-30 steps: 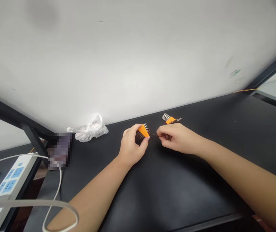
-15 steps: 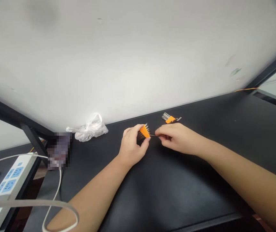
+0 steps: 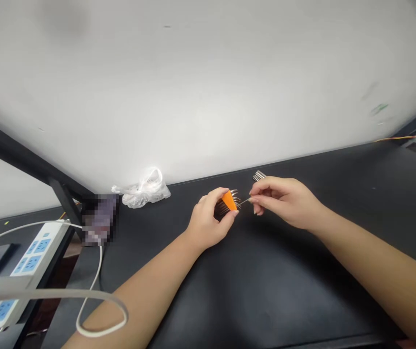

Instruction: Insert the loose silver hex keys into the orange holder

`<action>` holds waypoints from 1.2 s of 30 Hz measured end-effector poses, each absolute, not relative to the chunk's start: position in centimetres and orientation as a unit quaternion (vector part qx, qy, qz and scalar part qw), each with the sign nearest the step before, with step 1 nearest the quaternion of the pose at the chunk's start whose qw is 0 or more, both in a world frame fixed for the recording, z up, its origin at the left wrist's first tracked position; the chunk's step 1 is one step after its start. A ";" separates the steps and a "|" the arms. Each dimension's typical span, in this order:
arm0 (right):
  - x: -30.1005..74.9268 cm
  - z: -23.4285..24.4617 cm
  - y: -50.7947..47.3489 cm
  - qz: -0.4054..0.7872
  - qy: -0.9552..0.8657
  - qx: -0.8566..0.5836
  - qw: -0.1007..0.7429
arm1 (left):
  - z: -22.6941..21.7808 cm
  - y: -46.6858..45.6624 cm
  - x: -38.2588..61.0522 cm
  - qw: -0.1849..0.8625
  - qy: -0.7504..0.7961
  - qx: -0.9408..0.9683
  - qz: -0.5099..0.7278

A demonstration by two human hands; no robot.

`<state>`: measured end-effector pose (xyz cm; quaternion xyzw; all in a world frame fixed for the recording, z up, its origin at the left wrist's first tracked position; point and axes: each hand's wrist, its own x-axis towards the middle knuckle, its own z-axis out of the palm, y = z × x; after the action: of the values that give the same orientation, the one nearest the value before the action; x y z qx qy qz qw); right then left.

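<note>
My left hand (image 3: 211, 218) is closed around an orange plastic hex key holder (image 3: 229, 200), with the thumb at its lower edge and the fingers over its top. Bent metal ends of several hex keys (image 3: 234, 195) stick out of the holder to the right. Between the thumb and fingertips of my right hand (image 3: 279, 198) is one thin metal hex key (image 3: 245, 200), its far end at the holder's right side. Behind that hand, the straight metal rods of a second set (image 3: 259, 175) show; the rest of that set is hidden.
A clear plastic bag (image 3: 146, 191) lies near the wall, left of my hands. Farther left are a pixelated object (image 3: 101, 218), a white power strip (image 3: 35, 261) and a white cable (image 3: 101, 276) looping over my left forearm. A black table (image 3: 266, 291) meets the pale wall.
The view has shifted a little. My right hand has turned and now covers the orange part of the second set. The thin key in its fingers now slants up to the right.
</note>
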<state>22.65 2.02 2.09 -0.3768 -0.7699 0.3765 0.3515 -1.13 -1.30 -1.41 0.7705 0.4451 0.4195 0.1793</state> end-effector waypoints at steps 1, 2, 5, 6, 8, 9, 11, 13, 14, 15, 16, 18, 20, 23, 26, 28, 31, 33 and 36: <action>22.3 1.8 2.0 0.420 -0.749 -0.374 0.350 | -1.4 -1.4 -1.1 0.203 0.437 0.766 0.426; 21.9 1.5 2.0 0.457 -0.734 -0.367 0.341 | -1.3 -1.5 -1.1 0.223 0.428 0.763 0.429; 20.8 0.6 1.8 0.503 -0.705 -0.373 0.332 | -1.1 -1.9 -1.0 0.245 0.413 0.767 0.427; 20.5 0.4 1.7 0.504 -0.693 -0.383 0.345 | -1.0 -2.0 -1.0 0.241 0.414 0.769 0.424; 20.0 0.1 1.6 0.521 -0.662 -0.394 0.369 | -0.6 -2.5 -0.7 0.220 0.419 0.778 0.414; 19.8 0.0 1.6 0.545 -0.644 -0.389 0.369 | -0.3 -2.7 -0.5 0.206 0.421 0.787 0.401; 19.5 -0.3 1.6 0.606 -0.612 -0.371 0.347 | 0.6 -3.2 -0.3 0.173 0.425 0.814 0.355; 19.4 -0.7 1.7 0.634 -0.598 -0.367 0.325 | 1.8 -3.4 -0.7 0.129 0.436 0.836 0.306; 19.4 -0.9 1.8 0.631 -0.599 -0.375 0.319 | 2.6 -3.4 -1.4 0.103 0.447 0.839 0.292; 19.6 -1.2 2.0 0.621 -0.605 -0.386 0.314 | 3.4 -3.2 -2.5 0.064 0.467 0.828 0.304; 19.8 -1.4 2.2 0.606 -0.615 -0.397 0.311 | 4.1 -3.0 -4.0 0.025 0.505 0.804 0.314; 20.3 -1.9 2.7 0.562 -0.646 -0.413 0.311 | 5.2 -2.4 -8.0 -0.060 0.610 0.727 0.310; 20.9 -2.2 3.2 0.489 -0.697 -0.419 0.316 | 5.4 -1.9 -12.8 -0.118 0.736 0.620 0.244; 21.4 -2.5 3.8 0.362 -0.776 -0.419 0.303 | 4.4 -2.0 -19.3 -0.087 0.823 0.536 0.165; 21.6 -2.7 4.3 0.283 -0.818 -0.414 0.281 | 3.4 -2.3 -24.2 -0.096 0.846 0.482 0.207; 21.6 -2.8 4.5 0.249 -0.834 -0.410 0.272 | 3.4 -2.2 -26.7 -0.104 0.867 0.442 0.204; 21.7 -3.1 5.0 0.213 -0.844 -0.415 0.263 | 3.8 -1.8 -29.2 -0.038 0.892 0.437 0.107; 21.9 -3.3 5.3 0.199 -0.837 -0.434 0.267 | 3.8 -1.6 -30.0 -0.014 0.893 0.446 0.058; 22.0 -3.6 5.6 0.193 -0.818 -0.459 0.288 | 3.2 -1.8 -30.2 0.011 0.895 0.445 0.009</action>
<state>22.02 5.60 -3.57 -0.4591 -0.8178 0.1931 0.2882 -30.23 -1.77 3.19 0.4453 0.8953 0.0092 0.0108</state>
